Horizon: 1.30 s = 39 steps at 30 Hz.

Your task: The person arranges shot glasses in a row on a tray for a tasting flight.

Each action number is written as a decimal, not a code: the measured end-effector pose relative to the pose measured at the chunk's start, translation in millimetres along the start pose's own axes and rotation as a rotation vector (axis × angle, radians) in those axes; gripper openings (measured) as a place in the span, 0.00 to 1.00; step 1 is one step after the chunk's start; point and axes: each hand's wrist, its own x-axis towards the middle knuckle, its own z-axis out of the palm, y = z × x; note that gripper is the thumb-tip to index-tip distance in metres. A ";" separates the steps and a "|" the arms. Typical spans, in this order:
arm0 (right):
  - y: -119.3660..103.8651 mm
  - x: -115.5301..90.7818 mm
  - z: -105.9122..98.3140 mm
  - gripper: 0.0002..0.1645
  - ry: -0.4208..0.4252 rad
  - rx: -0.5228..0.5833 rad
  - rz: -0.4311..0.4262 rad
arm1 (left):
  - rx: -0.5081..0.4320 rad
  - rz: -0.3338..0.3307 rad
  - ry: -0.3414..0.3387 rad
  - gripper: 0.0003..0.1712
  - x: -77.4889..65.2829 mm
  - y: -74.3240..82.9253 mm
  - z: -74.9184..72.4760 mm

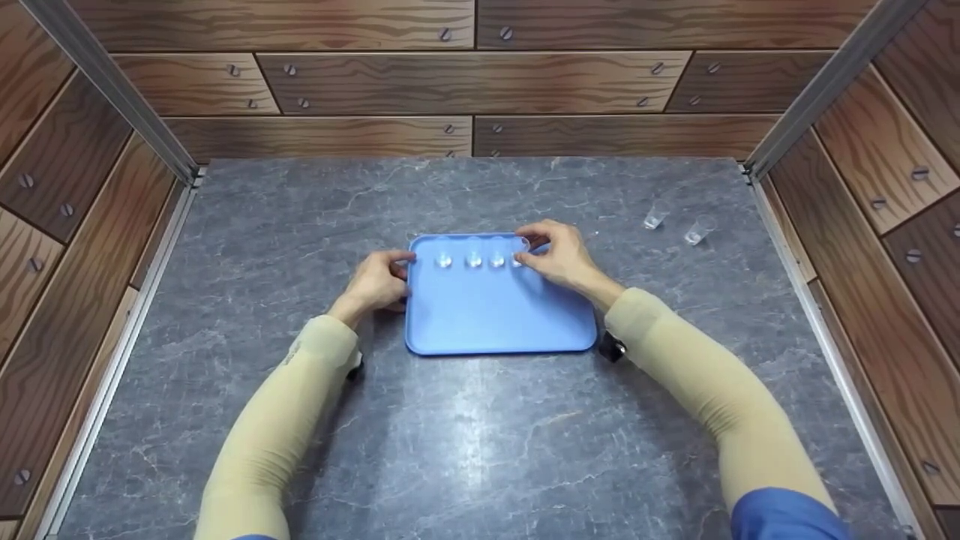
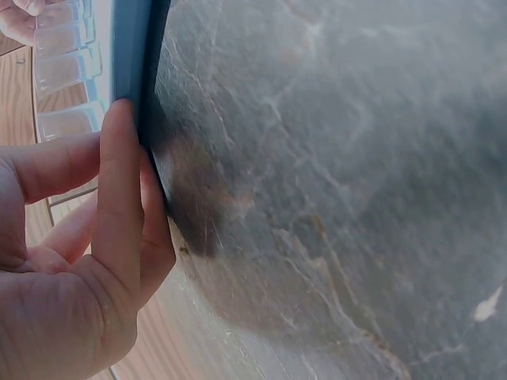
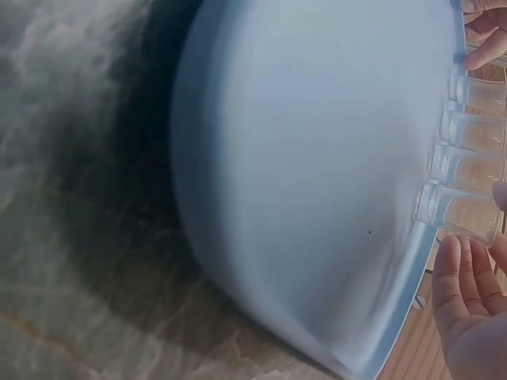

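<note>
A blue tray lies flat on the table. Along its far side stands a row of small clear cups, upright and close together. My right hand pinches the rightmost cup between thumb and fingers; its base appears to rest on the tray. In the right wrist view that cup is nearest to the right hand. At the tray's left edge, my left hand holds the rim by the fingertips. The left wrist view shows the left hand against the tray's outer wall.
Two more clear cups, one and another, stand apart on the table to the right of the tray. The grey marbled table is bounded by wood-patterned walls at the back and both sides.
</note>
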 end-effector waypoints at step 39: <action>59.0 -53.1 -162.4 0.20 0.387 -0.058 0.099 | -0.004 -0.011 -0.005 0.43 0.3 0.1 -0.8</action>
